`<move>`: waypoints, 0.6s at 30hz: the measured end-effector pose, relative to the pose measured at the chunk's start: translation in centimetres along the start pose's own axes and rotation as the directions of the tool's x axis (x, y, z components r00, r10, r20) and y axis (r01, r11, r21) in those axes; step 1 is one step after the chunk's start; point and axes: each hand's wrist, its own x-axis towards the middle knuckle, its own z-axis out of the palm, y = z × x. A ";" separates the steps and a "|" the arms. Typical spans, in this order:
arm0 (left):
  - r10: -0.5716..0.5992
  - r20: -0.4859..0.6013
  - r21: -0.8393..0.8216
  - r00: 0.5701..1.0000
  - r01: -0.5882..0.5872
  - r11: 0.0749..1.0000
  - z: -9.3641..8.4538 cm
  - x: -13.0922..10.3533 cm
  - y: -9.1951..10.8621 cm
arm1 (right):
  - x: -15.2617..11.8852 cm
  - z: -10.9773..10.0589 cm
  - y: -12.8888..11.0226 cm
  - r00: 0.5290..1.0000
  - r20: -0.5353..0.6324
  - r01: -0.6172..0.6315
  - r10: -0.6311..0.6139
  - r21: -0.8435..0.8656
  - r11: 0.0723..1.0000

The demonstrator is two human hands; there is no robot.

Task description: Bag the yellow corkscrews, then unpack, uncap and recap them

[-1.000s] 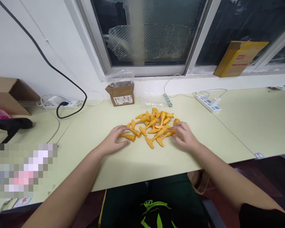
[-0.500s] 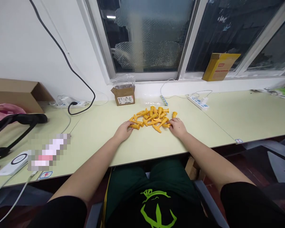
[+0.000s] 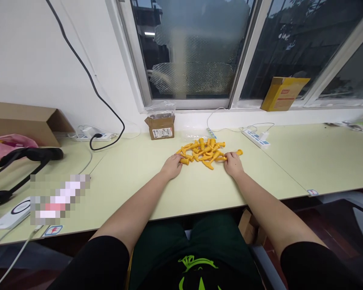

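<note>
A loose pile of yellow-orange plastic pieces [image 3: 206, 154] lies on the pale table between my two hands. Some pieces are T-shaped with a ribbed shaft; others look like short hollow cylinders. My left hand [image 3: 172, 166] rests flat against the pile's left side, its fingertips touching a short cylinder [image 3: 184, 161]. At the opposite side, my right hand [image 3: 234, 164] has its fingers stretched along the table, against a yellow piece [image 3: 220, 158]. One flared yellow piece [image 3: 239, 152] sticks out beyond the right fingers. Neither hand appears to grip anything; their undersides are hidden.
Behind the pile stand a small open carton [image 3: 161, 128] and a clear plastic bag [image 3: 195, 133]. A power strip [image 3: 256, 139] lies back right, another [image 3: 98, 137] back left. Headphones [image 3: 42, 155], a blurred-out item [image 3: 60, 199] and a white charger [image 3: 13, 213] occupy the left side.
My left hand has moved right, and the pile has shifted right with it. The separate flared piece now lies farther right, past my right fingers. The camera view has tilted slightly.
</note>
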 end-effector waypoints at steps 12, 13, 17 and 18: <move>0.007 -0.052 -0.058 0.999 -0.010 0.998 0.6 0.7 0.6 | 2.2 -0.4 2.3 0.913 -0.319 -0.209 0.255 0.171 0.963; 0.009 -0.064 -0.064 0.998 -0.013 0.998 0.1 0.5 0.7 | 2.0 -0.6 2.2 0.908 -0.338 -0.187 0.250 0.208 0.960; -0.049 -0.208 -0.260 0.977 -0.007 0.965 -1.7 -0.3 1.0 | 1.0 -1.5 1.1 0.955 -0.247 -0.062 0.164 0.376 0.925; -0.098 -0.246 -0.357 0.964 0.004 0.934 -2.0 -0.4 1.0 | 0.6 -1.7 0.7 0.974 -0.196 -0.028 0.117 0.403 0.915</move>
